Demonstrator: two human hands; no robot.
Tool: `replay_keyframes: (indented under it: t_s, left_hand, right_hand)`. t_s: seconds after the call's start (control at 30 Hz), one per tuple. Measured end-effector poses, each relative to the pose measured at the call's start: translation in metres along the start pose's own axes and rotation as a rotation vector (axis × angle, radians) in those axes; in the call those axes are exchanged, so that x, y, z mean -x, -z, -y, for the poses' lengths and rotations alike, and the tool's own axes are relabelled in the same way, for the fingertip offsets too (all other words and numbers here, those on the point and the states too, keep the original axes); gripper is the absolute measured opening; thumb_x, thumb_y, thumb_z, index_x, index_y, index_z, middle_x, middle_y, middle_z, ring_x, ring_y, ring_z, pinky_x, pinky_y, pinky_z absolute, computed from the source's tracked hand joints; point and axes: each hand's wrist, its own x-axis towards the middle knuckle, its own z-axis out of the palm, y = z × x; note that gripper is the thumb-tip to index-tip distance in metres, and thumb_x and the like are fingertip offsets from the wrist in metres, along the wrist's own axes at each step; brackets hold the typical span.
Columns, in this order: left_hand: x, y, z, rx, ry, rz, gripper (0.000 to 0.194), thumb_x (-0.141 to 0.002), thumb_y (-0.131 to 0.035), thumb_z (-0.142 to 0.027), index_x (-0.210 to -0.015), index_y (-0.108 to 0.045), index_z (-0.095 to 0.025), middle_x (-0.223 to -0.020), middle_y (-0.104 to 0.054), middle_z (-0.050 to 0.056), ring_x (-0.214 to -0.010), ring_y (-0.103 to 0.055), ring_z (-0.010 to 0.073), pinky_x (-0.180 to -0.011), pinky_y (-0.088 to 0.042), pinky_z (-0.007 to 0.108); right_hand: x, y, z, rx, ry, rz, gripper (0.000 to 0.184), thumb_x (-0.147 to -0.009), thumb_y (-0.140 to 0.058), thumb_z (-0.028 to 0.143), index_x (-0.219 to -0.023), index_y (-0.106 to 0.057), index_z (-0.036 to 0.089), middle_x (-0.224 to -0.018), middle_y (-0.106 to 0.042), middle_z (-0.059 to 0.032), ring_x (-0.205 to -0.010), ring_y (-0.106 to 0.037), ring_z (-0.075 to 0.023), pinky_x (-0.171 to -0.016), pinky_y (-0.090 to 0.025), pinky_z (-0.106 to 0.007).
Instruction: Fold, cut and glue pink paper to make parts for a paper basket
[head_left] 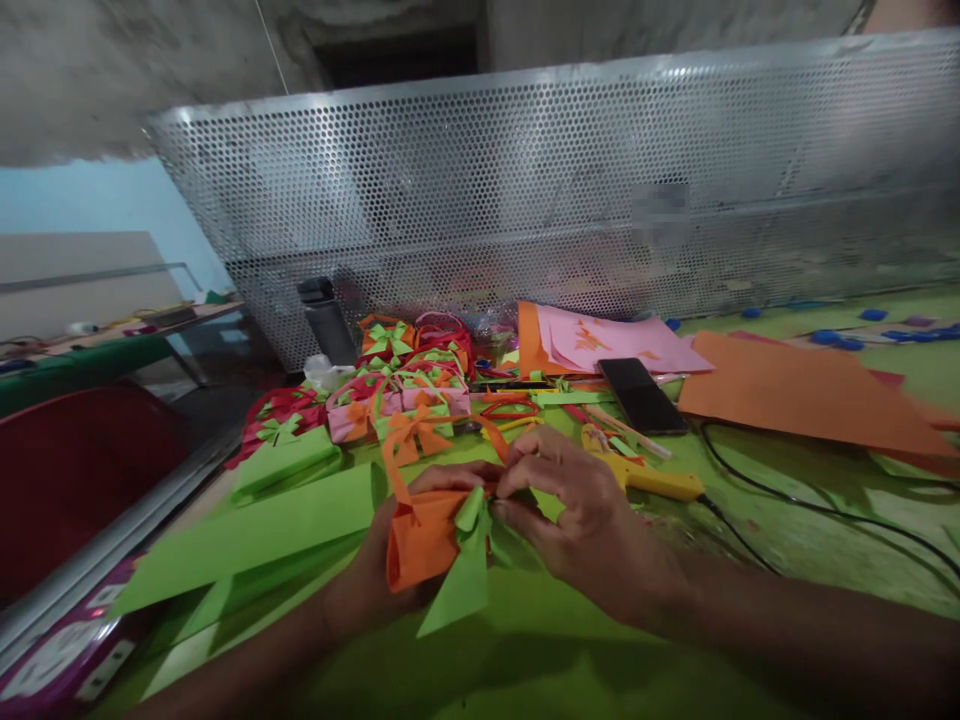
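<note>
An orange paper handbag [421, 545] with a looped orange handle is held up over the table, a green paper bow [472, 540] on its front. My left hand [375, 560] wraps round the bag from behind and below, partly hidden by it. Pinched at the bag's top edge beside the bow, my right hand [574, 520] has its fingers closed; I cannot tell exactly which part lies between the fingertips. Just beyond are several finished-looking small paper bags [360, 415] in pink, red and orange. Green paper sheets [262, 535] lie to the left.
A yellow glue gun [660, 480] with a black cable lies to the right. Behind it are a phone [641, 395], pink paper [615, 340] and orange sheets [810, 390]. A dark bottle [328, 325] stands near the perforated metal panel [525, 190]. A red chair [82, 470] is at the left.
</note>
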Motion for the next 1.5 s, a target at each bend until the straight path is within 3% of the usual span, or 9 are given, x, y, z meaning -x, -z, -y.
replay_keyframes:
  t_s: [0.4, 0.53, 0.83, 1.03, 1.5]
  left_hand:
    - [-0.002, -0.003, -0.006, -0.034, 0.027, 0.009, 0.053, -0.072, -0.07, -0.003, -0.116, -0.056, -0.028, -0.129, -0.055, 0.003, -0.118, -0.052, 0.0255, -0.098, -0.044, 0.037]
    - [-0.002, -0.004, -0.007, -0.043, 0.027, -0.004, 0.045, -0.077, -0.066, -0.007, -0.115, -0.057, -0.028, -0.127, -0.056, 0.003, -0.117, -0.053, 0.0237, -0.098, -0.044, 0.034]
    - [-0.002, -0.004, -0.003, -0.046, -0.02, -0.051, 0.053, -0.068, -0.073, -0.006, -0.114, -0.058, -0.027, -0.122, -0.06, 0.004, -0.111, -0.057, 0.0249, -0.094, -0.048, 0.035]
    - [-0.002, -0.005, -0.001, -0.005, 0.002, -0.045, 0.049, -0.07, -0.073, -0.009, -0.114, -0.059, -0.027, -0.122, -0.059, 0.005, -0.112, -0.057, 0.0252, -0.095, -0.047, 0.035]
    - [-0.009, -0.008, -0.011, 0.002, 0.005, -0.026, 0.043, -0.071, -0.073, -0.018, -0.111, -0.057, -0.025, -0.118, -0.062, 0.008, -0.107, -0.059, 0.0268, -0.092, -0.049, 0.037]
  right_hand:
    - [0.0, -0.001, -0.002, 0.029, 0.001, 0.031, 0.013, -0.078, -0.064, 0.007, -0.074, -0.059, 0.018, -0.078, -0.057, -0.0019, -0.076, -0.054, -0.0157, -0.067, -0.042, -0.028]
    - [-0.001, 0.0, -0.002, 0.035, -0.011, 0.048, 0.015, -0.079, -0.062, 0.006, -0.073, -0.059, 0.019, -0.078, -0.057, -0.0014, -0.077, -0.054, -0.0157, -0.067, -0.042, -0.029]
    - [-0.001, -0.003, -0.009, 0.067, 0.031, 0.042, 0.013, -0.081, -0.061, 0.009, -0.074, -0.058, 0.02, -0.079, -0.058, -0.0017, -0.076, -0.054, -0.016, -0.067, -0.043, -0.029]
    - [0.0, -0.003, -0.012, 0.086, 0.032, 0.039, 0.013, -0.078, -0.066, 0.009, -0.073, -0.058, 0.019, -0.077, -0.058, -0.0017, -0.077, -0.054, -0.0168, -0.068, -0.042, -0.03]
    - [-0.001, -0.002, -0.013, 0.112, 0.031, 0.059, 0.012, -0.085, -0.057, 0.013, -0.075, -0.057, 0.02, -0.076, -0.057, -0.0026, -0.076, -0.053, -0.0171, -0.067, -0.042, -0.03]
